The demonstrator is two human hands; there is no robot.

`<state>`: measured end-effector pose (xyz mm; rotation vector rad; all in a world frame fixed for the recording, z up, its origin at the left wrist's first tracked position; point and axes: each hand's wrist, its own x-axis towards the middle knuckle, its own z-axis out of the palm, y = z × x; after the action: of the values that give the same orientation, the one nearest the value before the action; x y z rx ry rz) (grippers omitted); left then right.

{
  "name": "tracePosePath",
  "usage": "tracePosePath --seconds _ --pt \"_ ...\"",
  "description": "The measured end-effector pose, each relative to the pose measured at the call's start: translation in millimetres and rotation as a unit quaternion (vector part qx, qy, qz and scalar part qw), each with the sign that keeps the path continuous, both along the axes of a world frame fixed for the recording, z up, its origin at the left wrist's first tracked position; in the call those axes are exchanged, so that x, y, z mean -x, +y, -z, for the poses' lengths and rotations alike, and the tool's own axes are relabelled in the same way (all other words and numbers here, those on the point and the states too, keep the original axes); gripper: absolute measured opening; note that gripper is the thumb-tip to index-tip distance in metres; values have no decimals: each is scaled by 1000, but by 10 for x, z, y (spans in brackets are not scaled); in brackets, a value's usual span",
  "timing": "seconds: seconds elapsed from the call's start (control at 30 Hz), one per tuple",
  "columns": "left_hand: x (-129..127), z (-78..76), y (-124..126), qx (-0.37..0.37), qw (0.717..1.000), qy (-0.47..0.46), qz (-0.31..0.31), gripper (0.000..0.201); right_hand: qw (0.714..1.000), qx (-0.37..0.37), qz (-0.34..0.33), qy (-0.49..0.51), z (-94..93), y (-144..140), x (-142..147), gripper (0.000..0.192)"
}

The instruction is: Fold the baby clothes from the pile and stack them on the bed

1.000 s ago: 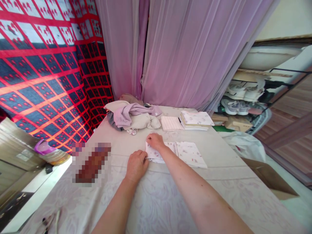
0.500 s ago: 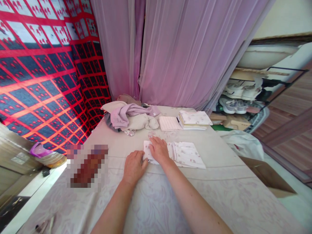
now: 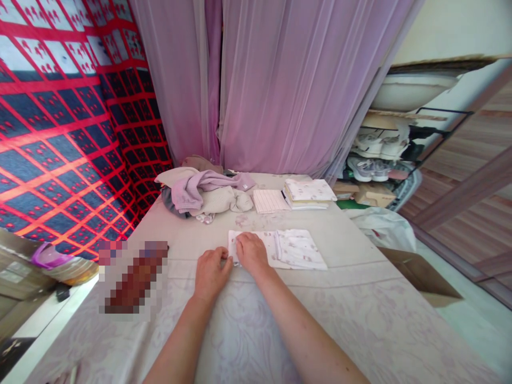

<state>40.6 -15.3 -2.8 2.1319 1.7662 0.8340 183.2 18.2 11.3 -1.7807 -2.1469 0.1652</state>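
A red and dark grid blanket [image 3: 60,122] hung at the far left, and below it a purple bowl [image 3: 46,255] sat on a low ledge. A blurred-out patch [image 3: 132,277] covered something on the left part of the bed [image 3: 360,320]. Farther back, a heap of clothes [image 3: 200,194] lay near the curtain [image 3: 280,80]. The left hand [image 3: 210,272] rested palm down on the bed sheet, its fingers loosely curled, the fingertips touching the near left edge of the cloth [image 3: 296,249]; whether they pinched the edge could not be told from this angle. Just beside it, the right hand [image 3: 251,252] lay flat on the left end of the same cloth, fingers stretched out and pressing down, gripping nothing. The cloth, white with small pink prints, lay folded flat on the middle of the bed, reaching out to the right of both hands. Behind it, near the curtain, a lined sheet [image 3: 269,201] lay next to a stack of folded cloths [image 3: 309,191]. To the right, off the bed, a white bag [image 3: 382,229] and a cardboard box [image 3: 420,274] stood on the floor, with shoes [image 3: 370,154] on a rack beyond.
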Motion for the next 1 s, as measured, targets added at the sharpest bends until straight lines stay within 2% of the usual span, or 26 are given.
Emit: tracePosePath --seconds 0.13,0.23,0.37,0.47,0.57,0.8,0.93,1.0 --pt "21 45 38 7 999 -50 -4 13 995 86 48 -5 -97 36 8 33" --pt "37 73 63 27 994 -104 -13 13 993 106 54 -1 -145 93 1 32" --pt "39 59 49 -8 996 -85 -31 18 996 79 40 8 -136 134 26 32" --pt "27 24 11 -59 997 -42 7 22 998 20 -57 22 -53 165 51 32" --pt "8 -22 -27 -52 997 -11 56 24 993 13 -119 19 49 208 41 31" --pt "-3 -106 -54 -15 999 26 40 21 991 24 -129 21 92 283 -11 32" --pt "54 -72 -26 -11 1000 12 13 20 991 23 -122 38 49 270 -7 34" --pt "78 -46 -15 -19 1000 9 -14 18 995 19 -92 40 11 230 -5 34"
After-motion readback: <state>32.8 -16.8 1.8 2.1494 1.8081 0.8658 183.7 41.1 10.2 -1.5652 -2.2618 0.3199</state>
